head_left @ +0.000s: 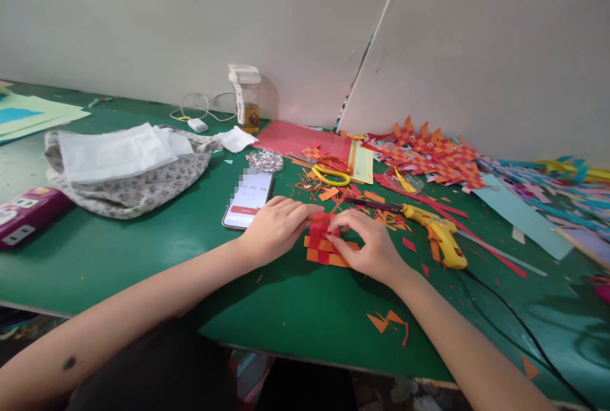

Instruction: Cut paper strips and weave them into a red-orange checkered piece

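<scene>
A small piece of woven paper strips (320,253), red and orange, lies on the green table in front of me. My left hand (281,225) is closed at its top left edge, fingers pressed together on the paper. Thumb and forefinger of my right hand (369,244) pinch at a red paper strip on the upper right of the weave. The exact grip of both sets of fingertips is partly hidden. Just left of my left hand lies a phone (250,195) with a running timer on its screen.
Beyond my hands are yellow-handled scissors (332,174) and orange scraps (376,214). A yellow glue gun (441,236) with a black cord lies at right, before finished woven fish shapes (429,154). A cloth bag (138,192), a purple case (33,215) and a bottle (248,103) stand left and behind.
</scene>
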`<control>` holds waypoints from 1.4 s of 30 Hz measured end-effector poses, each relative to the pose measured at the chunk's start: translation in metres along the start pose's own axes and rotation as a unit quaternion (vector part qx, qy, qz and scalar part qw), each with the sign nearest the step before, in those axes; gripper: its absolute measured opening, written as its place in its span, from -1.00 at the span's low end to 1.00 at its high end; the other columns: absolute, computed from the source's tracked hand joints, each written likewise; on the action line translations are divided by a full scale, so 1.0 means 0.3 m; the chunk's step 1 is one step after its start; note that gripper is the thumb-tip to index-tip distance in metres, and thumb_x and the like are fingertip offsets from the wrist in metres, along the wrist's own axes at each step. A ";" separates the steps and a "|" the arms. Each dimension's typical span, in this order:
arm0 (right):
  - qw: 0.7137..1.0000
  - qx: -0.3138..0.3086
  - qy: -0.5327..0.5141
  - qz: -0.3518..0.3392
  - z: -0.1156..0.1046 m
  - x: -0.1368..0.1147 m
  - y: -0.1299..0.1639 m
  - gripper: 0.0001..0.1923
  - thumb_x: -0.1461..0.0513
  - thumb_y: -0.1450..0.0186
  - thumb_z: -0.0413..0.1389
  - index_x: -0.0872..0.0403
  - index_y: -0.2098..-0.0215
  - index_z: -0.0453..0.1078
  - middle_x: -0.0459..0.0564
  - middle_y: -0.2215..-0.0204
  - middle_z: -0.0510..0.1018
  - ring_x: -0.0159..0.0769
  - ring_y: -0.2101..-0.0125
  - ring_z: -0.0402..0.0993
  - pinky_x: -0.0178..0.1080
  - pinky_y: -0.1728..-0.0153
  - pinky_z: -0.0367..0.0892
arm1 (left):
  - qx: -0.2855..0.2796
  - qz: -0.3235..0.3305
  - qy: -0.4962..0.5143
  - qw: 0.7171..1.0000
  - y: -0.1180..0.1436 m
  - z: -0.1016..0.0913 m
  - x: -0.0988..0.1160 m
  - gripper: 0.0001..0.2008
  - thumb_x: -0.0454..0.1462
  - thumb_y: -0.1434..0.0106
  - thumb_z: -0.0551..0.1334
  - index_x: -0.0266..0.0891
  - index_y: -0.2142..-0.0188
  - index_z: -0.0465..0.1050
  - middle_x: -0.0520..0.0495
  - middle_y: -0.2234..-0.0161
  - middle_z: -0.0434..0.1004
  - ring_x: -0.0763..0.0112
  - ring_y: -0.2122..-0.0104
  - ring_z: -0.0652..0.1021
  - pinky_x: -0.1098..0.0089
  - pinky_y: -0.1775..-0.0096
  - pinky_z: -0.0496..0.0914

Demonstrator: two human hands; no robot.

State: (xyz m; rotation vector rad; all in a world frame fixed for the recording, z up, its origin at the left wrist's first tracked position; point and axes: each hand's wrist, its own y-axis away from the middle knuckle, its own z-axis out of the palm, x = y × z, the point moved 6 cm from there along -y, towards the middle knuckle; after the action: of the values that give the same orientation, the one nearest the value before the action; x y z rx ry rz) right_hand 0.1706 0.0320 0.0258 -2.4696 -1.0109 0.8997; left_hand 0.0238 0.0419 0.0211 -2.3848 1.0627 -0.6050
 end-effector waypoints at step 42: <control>0.990 0.086 0.094 0.056 -0.037 0.036 -0.009 -0.66 0.27 -0.19 0.07 0.02 0.05 0.23 0.09 0.08 0.41 -0.19 0.13 0.41 -0.18 0.31 0.42 | -0.105 -0.045 0.002 0.993 0.014 0.076 -0.023 -0.77 -0.33 -0.24 0.06 -0.13 0.18 0.44 -0.04 0.26 0.45 0.33 0.26 0.42 0.28 0.22 0.30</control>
State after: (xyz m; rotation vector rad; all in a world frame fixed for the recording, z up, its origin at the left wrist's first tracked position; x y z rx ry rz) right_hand 0.1825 0.0410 0.0308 -2.4294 -0.7091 0.7353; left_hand 0.0298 0.0497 -0.0009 -2.6256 1.0716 -0.5541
